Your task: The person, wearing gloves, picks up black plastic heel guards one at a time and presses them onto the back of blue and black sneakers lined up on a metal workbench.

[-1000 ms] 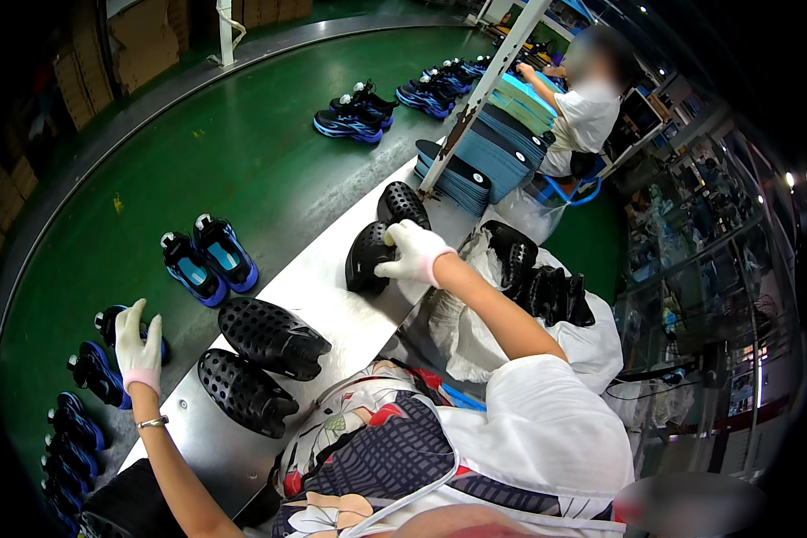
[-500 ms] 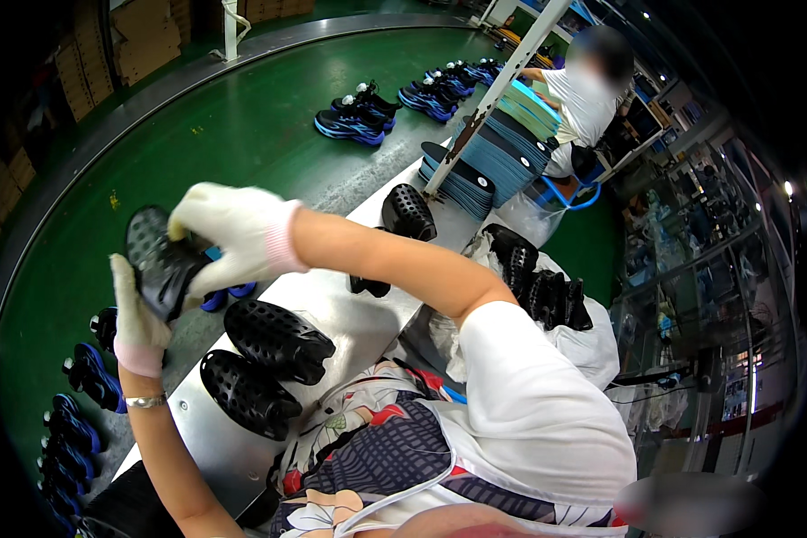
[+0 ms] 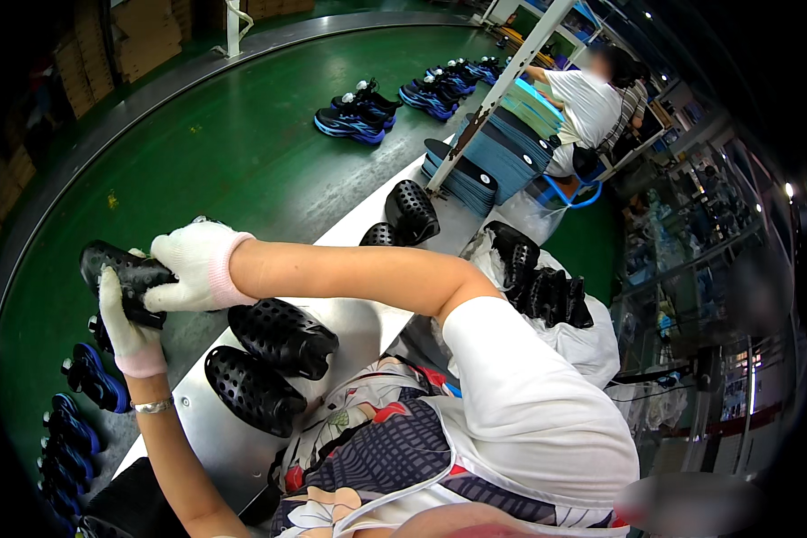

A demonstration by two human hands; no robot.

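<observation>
Both my hands wear white knitted gloves with pink cuffs and hold one black perforated plastic shoe tree point(image 3: 108, 264) above the green conveyor. My left hand point(image 3: 127, 318) grips it from the near side, thumb up along its face. From the right, my right hand point(image 3: 197, 264) closes on its other end, covering that part. Close to my body, two more black shoe trees point(image 3: 282, 336) lie side by side on the metal ledge. Farther along the ledge sits another pair of shoe trees point(image 3: 411, 212), one partly behind my right forearm.
Black-and-blue sneakers point(image 3: 354, 117) stand in rows along the green conveyor point(image 3: 215, 152), far and near left. Stacked blue-grey insoles point(image 3: 502, 157) sit beside a chipped white post point(image 3: 498, 99). A white bag point(image 3: 583, 345) holds more shoe trees at right. A co-worker point(image 3: 587, 103) is beyond.
My hands have shifted left, the right one also lower. The shoe tree between them has tipped from nearly upright to lying more level. The co-worker's head has moved.
</observation>
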